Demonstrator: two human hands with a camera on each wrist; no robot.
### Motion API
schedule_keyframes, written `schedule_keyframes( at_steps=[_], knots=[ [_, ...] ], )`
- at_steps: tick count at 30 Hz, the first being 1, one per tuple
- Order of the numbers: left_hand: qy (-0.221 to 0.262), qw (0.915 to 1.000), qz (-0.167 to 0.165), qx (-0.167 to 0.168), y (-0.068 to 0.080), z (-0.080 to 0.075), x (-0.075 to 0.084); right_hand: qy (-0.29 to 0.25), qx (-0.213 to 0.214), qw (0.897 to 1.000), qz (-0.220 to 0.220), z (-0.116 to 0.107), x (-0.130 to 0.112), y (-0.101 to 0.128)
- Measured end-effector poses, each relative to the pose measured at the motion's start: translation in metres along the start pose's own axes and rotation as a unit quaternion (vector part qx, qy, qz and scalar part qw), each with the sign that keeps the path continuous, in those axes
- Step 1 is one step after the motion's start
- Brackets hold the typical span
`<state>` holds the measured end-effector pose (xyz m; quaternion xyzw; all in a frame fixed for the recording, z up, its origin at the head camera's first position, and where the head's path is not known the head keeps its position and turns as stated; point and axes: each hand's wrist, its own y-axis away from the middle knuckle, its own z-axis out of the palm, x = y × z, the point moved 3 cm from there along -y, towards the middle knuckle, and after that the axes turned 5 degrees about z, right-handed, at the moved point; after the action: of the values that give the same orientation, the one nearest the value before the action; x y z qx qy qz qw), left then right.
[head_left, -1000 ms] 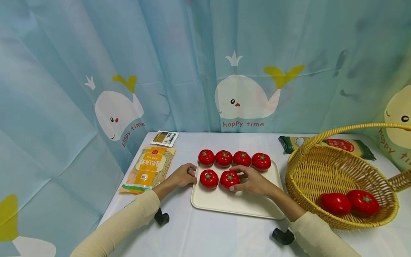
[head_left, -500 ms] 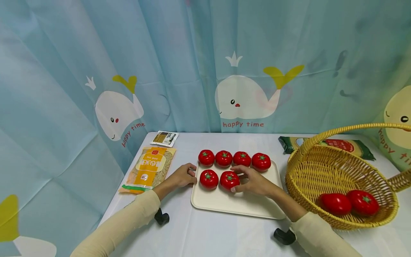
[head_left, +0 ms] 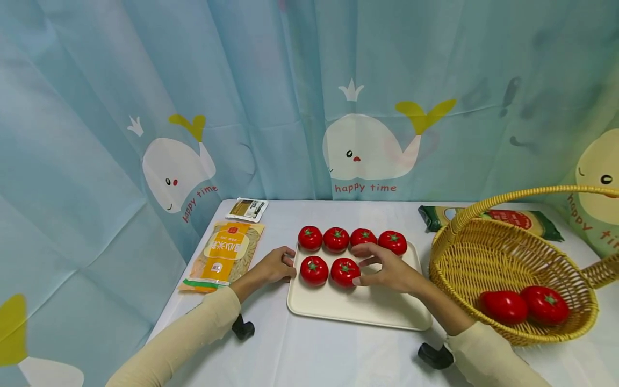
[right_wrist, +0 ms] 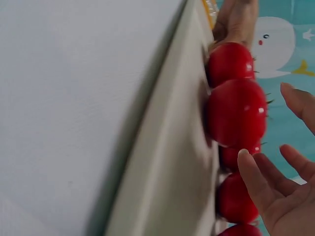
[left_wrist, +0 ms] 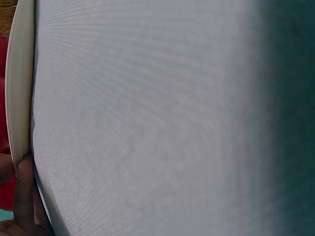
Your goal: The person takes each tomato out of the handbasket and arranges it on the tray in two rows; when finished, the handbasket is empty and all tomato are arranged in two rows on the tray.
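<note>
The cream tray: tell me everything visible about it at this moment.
The tray is a flat, cream-coloured rectangle with rounded corners and a low raised rim, plastic by the look of it. It lies level on the white tablecloth, left of the wicker basket. Six red tomatoes stand on its far half, four in the back row and two in front. The left hand touches its left edge; the right hand, fingers spread, is over it beside the front tomatoes.

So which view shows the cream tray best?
The head view: the whole cream tray shows, six tomatoes on it, the left hand at its left edge. The left wrist view shows only a strip of rim; the right wrist view shows it blurred, edge-on.
</note>
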<state>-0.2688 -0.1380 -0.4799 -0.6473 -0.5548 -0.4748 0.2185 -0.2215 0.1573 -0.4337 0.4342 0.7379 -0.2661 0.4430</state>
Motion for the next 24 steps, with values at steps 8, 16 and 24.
schedule_keyframes(
  at_steps=[8, 16, 24],
  knots=[
    [-0.002, 1.0, 0.005, 0.002, 0.001, 0.0, 0.001, -0.017, -0.002, 1.0, 0.01, -0.014, -0.017, 0.014],
    [-0.01, 0.9999, 0.007, 0.004, 0.002, 0.0, 0.001, -0.006, -0.007, 1.0, -0.008, -0.031, -0.03, 0.035],
    [-0.006, 0.9999, 0.01, 0.006, 0.004, 0.0, 0.002, 0.001, -0.065, 0.998, -0.003, -0.047, -0.035, 0.059]
  ],
)
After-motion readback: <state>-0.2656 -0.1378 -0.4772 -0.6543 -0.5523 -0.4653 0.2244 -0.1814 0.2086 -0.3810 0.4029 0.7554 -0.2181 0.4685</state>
